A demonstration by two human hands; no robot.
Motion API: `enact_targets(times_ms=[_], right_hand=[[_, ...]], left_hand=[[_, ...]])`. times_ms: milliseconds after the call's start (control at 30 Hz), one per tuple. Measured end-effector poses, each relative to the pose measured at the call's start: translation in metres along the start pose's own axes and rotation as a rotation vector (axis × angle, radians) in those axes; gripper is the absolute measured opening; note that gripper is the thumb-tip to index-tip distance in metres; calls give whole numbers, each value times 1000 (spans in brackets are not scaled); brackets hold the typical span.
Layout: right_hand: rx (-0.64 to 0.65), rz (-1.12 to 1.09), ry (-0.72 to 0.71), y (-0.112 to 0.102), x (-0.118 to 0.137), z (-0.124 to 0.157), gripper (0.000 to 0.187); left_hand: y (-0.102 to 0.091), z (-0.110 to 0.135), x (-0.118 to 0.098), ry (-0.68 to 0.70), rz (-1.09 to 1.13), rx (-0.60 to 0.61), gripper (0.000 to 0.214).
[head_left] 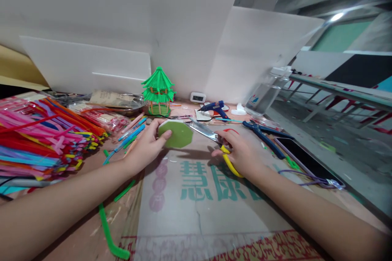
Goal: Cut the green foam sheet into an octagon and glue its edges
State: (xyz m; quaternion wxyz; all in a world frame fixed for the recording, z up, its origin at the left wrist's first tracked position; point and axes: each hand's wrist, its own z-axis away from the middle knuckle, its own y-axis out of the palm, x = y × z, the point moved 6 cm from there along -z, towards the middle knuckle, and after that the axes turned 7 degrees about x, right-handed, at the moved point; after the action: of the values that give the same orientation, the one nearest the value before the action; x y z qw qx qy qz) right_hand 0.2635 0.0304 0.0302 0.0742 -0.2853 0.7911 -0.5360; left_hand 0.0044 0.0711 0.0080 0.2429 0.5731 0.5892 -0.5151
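My left hand [152,143] pinches a flat green eight-sided piece of card or foam [176,134] by its left edge, thumb on top. My right hand [237,153] is closed around the yellow handles of a pair of scissors [206,131]. Their metal blades point left and reach the piece's right edge; I cannot tell whether they touch it. Both hands are above a printed sheet [171,220] with large green characters. Behind the piece stands a small green tiered pagoda model [159,91].
Bundles of coloured pipe cleaners [39,134] lie at left. At the back are a blue glue gun [216,108], a small white digital clock [197,97] and a clear bottle [266,91]. Blue-handled pliers [265,138] and a phone [306,161] lie at right.
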Motion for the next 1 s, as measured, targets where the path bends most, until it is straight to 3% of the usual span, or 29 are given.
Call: enact_targets(times_ms=[367, 1000], right_hand=[[-28, 122, -60, -2, 6, 3, 49], [-86, 276, -121, -6, 11, 5, 44]], left_hand=[[1, 3, -8, 48, -155, -4, 25], [5, 7, -15, 68, -174, 78, 21]])
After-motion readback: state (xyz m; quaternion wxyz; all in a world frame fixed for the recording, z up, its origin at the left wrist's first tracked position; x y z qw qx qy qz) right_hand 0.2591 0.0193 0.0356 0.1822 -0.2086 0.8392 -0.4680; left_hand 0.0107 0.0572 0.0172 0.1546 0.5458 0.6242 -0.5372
